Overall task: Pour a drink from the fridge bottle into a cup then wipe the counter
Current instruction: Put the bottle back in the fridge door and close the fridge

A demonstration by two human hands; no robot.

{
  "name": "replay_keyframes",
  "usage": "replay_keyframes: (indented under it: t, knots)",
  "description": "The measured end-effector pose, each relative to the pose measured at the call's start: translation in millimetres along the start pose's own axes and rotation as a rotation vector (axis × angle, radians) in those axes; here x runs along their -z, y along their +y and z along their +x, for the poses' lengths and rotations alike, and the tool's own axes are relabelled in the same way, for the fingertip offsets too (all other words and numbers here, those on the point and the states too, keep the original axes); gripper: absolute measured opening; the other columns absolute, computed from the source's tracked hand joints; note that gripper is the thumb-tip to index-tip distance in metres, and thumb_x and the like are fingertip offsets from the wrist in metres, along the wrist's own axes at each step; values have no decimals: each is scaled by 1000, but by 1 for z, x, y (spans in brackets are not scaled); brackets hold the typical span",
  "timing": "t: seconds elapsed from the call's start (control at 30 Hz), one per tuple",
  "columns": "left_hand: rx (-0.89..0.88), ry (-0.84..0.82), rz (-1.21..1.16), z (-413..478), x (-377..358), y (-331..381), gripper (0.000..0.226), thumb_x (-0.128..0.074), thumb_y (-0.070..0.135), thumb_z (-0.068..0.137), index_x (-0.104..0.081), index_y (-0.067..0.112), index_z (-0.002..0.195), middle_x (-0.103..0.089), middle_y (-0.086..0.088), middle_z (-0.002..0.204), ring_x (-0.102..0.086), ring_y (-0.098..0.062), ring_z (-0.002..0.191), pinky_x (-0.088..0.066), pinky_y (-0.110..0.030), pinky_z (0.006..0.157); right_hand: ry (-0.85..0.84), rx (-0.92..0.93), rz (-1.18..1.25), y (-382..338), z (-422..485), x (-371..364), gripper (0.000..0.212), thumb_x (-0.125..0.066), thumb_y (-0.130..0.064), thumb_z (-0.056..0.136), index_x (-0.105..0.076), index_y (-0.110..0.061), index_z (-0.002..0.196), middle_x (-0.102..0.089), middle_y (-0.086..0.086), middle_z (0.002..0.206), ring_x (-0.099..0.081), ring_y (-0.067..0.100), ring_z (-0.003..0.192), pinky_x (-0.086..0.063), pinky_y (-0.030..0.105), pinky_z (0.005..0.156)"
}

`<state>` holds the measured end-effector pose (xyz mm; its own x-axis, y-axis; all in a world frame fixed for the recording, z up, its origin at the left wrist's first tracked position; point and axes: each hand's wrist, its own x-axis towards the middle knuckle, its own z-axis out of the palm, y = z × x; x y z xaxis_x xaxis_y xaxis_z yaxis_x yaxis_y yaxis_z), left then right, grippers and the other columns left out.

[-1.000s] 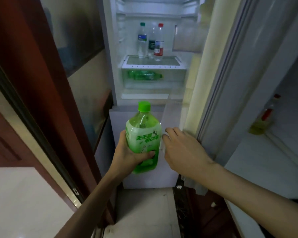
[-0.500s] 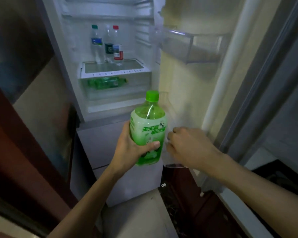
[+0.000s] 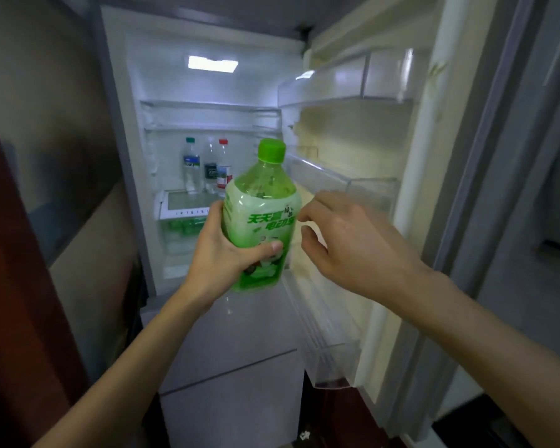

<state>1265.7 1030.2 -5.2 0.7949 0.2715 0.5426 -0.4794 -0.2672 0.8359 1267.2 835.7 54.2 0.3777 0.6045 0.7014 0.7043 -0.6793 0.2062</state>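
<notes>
Open fridge [image 3: 126, 156] straight ahead, interior light [image 3: 212, 63] on. Fridge door [image 3: 346, 150] swung out to the right; its clear door shelves [image 3: 346, 185] show nothing inside. Closed grey lower drawers [image 3: 233, 344] below the lit compartment.

Green bottle [image 3: 262, 221] held upright in front of the open compartment, green cap [image 3: 272, 151] on, pale green drink inside. Left hand [image 3: 220, 257] grips its lower body, thumb across the label front, fingers wrapped behind.

Right hand [image 3: 356, 240] just beside the bottle's right side, fingers loosely curled, holding nothing; whether a fingertip touches the label is unclear.

Deeper in: three clear water bottles [image 3: 207, 169] stand together on a glass shelf [image 3: 188, 202]. Green bottles [image 3: 183, 226] lie in the drawer beneath it.

Room is dim. Dark red wooden frame [image 3: 10, 286] and a glass panel [image 3: 46, 124] to the left, grey wall [image 3: 530, 286] to the right.
</notes>
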Motion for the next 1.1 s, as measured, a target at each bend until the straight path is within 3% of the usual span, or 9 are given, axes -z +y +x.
replay_keyframes:
  t: [0.13,0.23,0.33,0.43,0.5,0.73,0.9,1.03,1.1]
  knots:
    - [-110,28,-15,27,9,32,68,-93,27,62,-49,23,115,-70,5,100,-69,-11,83,-52,-26,67,274,48,25,5,12,24,22,-49,-14,87,-68,-5,94,-63,7,94,-57,25,89,-42,25,72]
    - [-190,-4,33,43,13,55,81,-91,36,59,-46,20,125,-67,5,110,-69,-8,95,-56,-25,75,357,10,22,15,19,32,21,-52,-11,85,-69,-5,96,-63,7,96,-56,27,93,-43,30,77]
    - [-316,-12,161,63,12,65,90,-90,47,56,-43,28,130,-58,-2,125,-60,-18,116,-53,-40,96,285,-72,0,26,24,26,25,-53,-15,83,-69,-8,101,-63,6,98,-56,28,96,-48,38,78]
    - [-382,-10,245,80,8,66,87,-88,50,54,-39,40,125,-53,-4,128,-53,-25,121,-49,-50,99,170,-163,32,39,26,12,28,-54,-17,82,-68,-9,105,-63,8,101,-56,29,97,-48,40,80]
    - [-420,-18,213,89,1,65,88,-89,42,55,-39,34,127,-52,-8,129,-54,-26,120,-50,-51,98,124,-190,50,45,25,5,27,-57,-16,83,-68,-9,106,-64,8,100,-57,29,96,-47,37,81]
    - [-584,-32,258,107,-26,59,86,-92,31,61,-42,28,131,-52,-4,131,-54,-20,120,-49,-41,100,56,-124,37,49,18,5,39,-44,-21,82,-67,-6,109,-67,9,89,-61,30,85,-53,38,76]
    - [-708,-25,376,114,-33,44,77,-89,22,69,-46,17,133,-49,5,132,-43,9,126,-36,-9,102,1,-113,14,54,17,6,42,-44,-22,83,-66,-6,114,-68,9,95,-61,28,89,-51,40,81]
    - [-775,31,430,126,-43,36,80,-91,17,65,-46,22,131,-42,-17,134,-40,-16,132,-31,-13,110,9,-120,29,57,15,7,38,-49,-19,81,-66,-6,113,-68,8,94,-60,27,89,-51,38,82]
    - [-774,44,433,131,-48,33,79,-91,17,65,-47,23,131,-40,-20,133,-40,-22,133,-31,-13,110,14,-117,27,59,14,7,38,-49,-19,81,-66,-6,113,-68,8,92,-60,26,88,-51,37,81]
